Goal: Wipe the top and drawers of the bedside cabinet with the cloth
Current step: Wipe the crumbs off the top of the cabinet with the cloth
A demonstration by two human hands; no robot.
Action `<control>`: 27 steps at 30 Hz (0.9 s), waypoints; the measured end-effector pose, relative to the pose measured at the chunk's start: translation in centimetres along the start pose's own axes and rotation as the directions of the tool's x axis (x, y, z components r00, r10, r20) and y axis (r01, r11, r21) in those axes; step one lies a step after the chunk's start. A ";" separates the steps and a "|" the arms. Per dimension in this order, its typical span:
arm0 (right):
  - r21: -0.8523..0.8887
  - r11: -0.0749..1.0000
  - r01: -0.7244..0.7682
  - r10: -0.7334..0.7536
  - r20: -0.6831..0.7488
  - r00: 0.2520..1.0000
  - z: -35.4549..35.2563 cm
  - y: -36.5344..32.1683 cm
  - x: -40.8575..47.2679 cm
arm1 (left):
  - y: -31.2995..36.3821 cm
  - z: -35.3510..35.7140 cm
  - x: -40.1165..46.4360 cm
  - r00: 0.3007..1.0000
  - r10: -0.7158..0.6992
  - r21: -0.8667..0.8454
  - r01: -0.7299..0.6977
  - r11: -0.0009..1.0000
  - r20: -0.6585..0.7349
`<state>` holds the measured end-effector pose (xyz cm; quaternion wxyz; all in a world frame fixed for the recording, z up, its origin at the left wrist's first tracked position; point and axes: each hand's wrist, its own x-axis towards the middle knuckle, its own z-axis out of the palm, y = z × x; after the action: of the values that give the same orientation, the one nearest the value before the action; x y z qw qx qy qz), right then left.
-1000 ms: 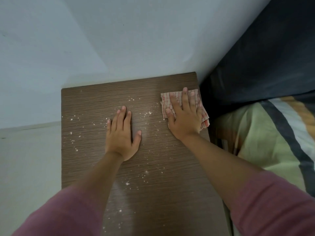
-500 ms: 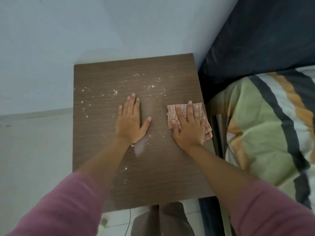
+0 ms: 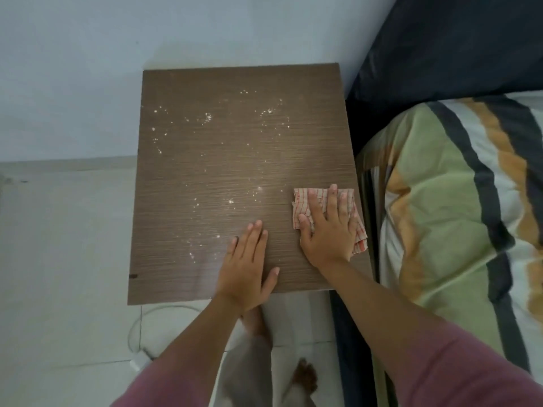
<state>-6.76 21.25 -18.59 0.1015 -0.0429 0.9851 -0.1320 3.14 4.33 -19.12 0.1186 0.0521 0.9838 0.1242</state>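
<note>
Nearest the camera: two pink sleeves and bare forearms reaching forward over a pale tiled floor; a white cable loops on the tiles just in front of the cabinet. Left hand lies flat at the near edge of the cabinet top, fingers straight and together, thumb out to the right, holding nothing; judged to be bracing. Right hand presses flat on the cloth, fingers spread and extended, not curled round it. Cloth is a small folded checked rag, red on pale, at the near right corner of the top, its right side at or just over the edge beside the bed. Judgement: light, soft, limp; it will bunch or slide out unless pinned by the palm, so flat-hand pressure across its middle suits wiping, with a pinch at a folded corner to lift or refold. Wood-grain laminate looks smooth, so low drag expected. Farther in: white crumbs scattered over the middle and far half, unwiped. Drawers not visible. Right: striped blanket, dark pillow. Far: pale wall.
</note>
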 end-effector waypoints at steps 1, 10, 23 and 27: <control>-0.002 1.000 0.007 -0.007 0.000 1.000 0.1 0.1 -0.4 | 0.1 0.0 0.1 1.000 -0.007 0.009 0.007 1.000 -0.003; 0.010 0.998 0.061 -0.061 -0.009 0.998 1.2 1.5 -5.4 | 0.5 0.1 -0.3 0.998 -0.013 -0.002 0.013 1.000 -0.059; 0.084 0.982 0.168 -0.165 -0.038 0.986 2.5 3.5 -10.9 | 0.3 0.8 -0.3 0.993 0.001 -0.008 -0.002 1.000 -0.118; 0.048 0.985 0.166 -0.172 0.163 0.972 1.4 4.5 -13.5 | 0.9 -0.2 0.2 0.998 -0.046 0.015 0.045 0.999 0.051</control>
<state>6.45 26.72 -18.61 0.1724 -0.1356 0.9636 -0.1529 2.92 5.14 -18.74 0.1461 0.0338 0.9822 0.1132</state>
